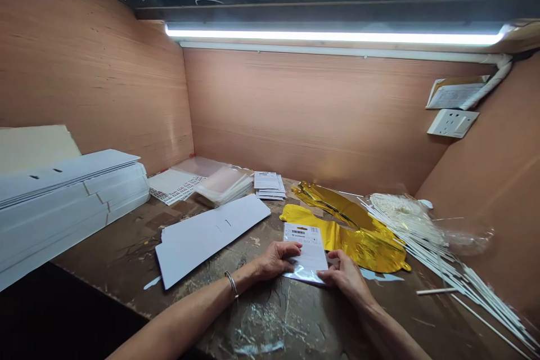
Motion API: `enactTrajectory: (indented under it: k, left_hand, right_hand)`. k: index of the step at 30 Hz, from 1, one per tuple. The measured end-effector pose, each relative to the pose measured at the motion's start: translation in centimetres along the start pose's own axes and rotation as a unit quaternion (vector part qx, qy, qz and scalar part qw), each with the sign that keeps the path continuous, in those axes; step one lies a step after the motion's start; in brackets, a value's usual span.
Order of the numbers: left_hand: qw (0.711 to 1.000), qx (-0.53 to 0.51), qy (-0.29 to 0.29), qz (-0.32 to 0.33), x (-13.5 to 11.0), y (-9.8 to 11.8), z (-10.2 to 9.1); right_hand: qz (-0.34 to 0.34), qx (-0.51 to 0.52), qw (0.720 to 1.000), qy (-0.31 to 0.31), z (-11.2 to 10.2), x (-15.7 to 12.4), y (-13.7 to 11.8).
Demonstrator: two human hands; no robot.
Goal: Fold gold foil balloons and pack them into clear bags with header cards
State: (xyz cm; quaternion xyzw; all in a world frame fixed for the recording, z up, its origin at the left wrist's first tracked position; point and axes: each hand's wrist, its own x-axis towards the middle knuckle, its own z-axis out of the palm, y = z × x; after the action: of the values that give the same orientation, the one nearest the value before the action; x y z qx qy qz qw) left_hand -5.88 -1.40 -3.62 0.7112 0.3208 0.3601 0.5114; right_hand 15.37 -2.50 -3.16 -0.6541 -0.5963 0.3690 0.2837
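Note:
A flat clear plastic packet [310, 261] with a printed white card inside lies tilted over the worktop. A hang hole shows near its top edge. My left hand [276, 259] grips the packet's left side, thumb on top and fingers curled at the edge. At the lower right corner, my right hand [346, 275] pinches it between thumb and fingers. Directly behind the packet, flat gold foil balloons [367, 247] overlap each other on the table. To the left of my left hand rest long white cards [211, 239] with small slits.
Tall stacks of folded white card [63, 202] line the left side. Clear plastic bags [228, 183], a sticker sheet [172, 187] and small printed cards [268, 181] sit at the back. Thin white sticks [439, 264] spread along the right, beside a crumpled clear bag [468, 239].

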Motion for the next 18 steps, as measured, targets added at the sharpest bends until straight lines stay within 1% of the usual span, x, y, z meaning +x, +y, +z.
enactTrajectory:
  k: [2, 5, 6, 8, 10, 13, 15, 17, 18]
  left_hand:
    - [1.0, -0.005, 0.002, -0.008, -0.1, 0.3, 0.1]
    - [1.0, 0.013, -0.001, -0.012, -0.2, 0.5, 0.0]
    - [1.0, 0.023, 0.001, -0.01, -0.2, 0.5, -0.1]
    - [0.998, 0.055, 0.01, 0.001, -0.4, 0.2, -0.2]
    - [0.994, 0.103, 0.043, 0.012, -0.6, -0.1, -0.4]
    - [0.981, 0.148, 0.126, 0.02, -0.6, -0.4, -0.8]
    - [0.979, 0.122, 0.16, 0.023, 0.1, -0.3, -1.4]
    - [0.98, 0.072, 0.183, 0.007, 1.6, -0.1, -2.4]
    - [0.978, 0.048, 0.204, -0.013, 2.7, 0.0, -3.2]
  right_hand:
    - [0.024, 0.019, 1.0, 0.002, 0.1, 0.0, -0.1]
    - [0.054, 0.058, 0.996, -0.033, 0.2, 0.1, -0.2]
    - [0.054, 0.071, 0.995, -0.048, 0.2, 0.1, -0.2]
    - [0.033, 0.103, 0.991, -0.075, 0.4, -0.2, 0.0]
    - [0.008, 0.147, 0.985, -0.09, 0.3, -0.5, 0.3]
    - [-0.023, 0.215, 0.972, -0.095, -0.3, -0.3, 0.2]
    - [-0.063, 0.236, 0.966, -0.08, -0.9, 1.1, -0.9]
    - [-0.103, 0.246, 0.962, -0.058, -1.2, 3.7, -2.8]
    - [-0.114, 0.248, 0.961, -0.046, -1.0, 5.5, -4.0]
